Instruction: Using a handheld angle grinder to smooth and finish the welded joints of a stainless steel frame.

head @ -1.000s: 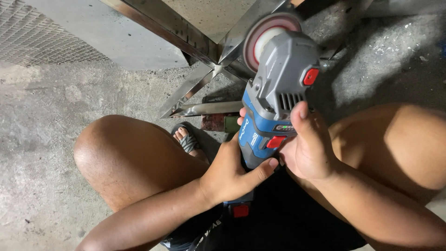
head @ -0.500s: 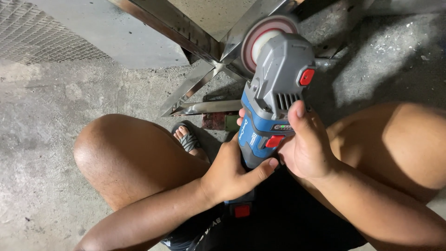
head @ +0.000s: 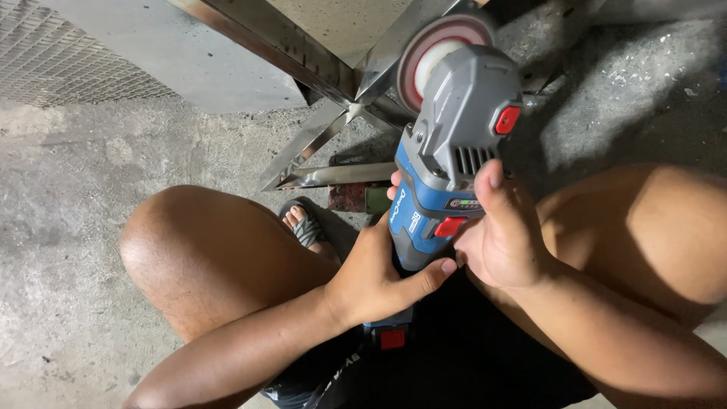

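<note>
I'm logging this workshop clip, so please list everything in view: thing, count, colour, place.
angle grinder: one, blue and grey with red buttons, centre, held in both hands
grinding disc: one, reddish, top centre, by the metal frame
metal frame: one, shiny steel bars, top centre
mesh panel: one, grey, top left
concrete floor: grey, all around
sandal: one, dark, beside the knee
left hand: grips the lower grinder body
right hand: grips the grinder's right side

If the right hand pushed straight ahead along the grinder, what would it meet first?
The right hand points up the grinder toward its disc. Going straight on, the disc would probably meet the shiny metal frame first, though depth is unclear.
</note>
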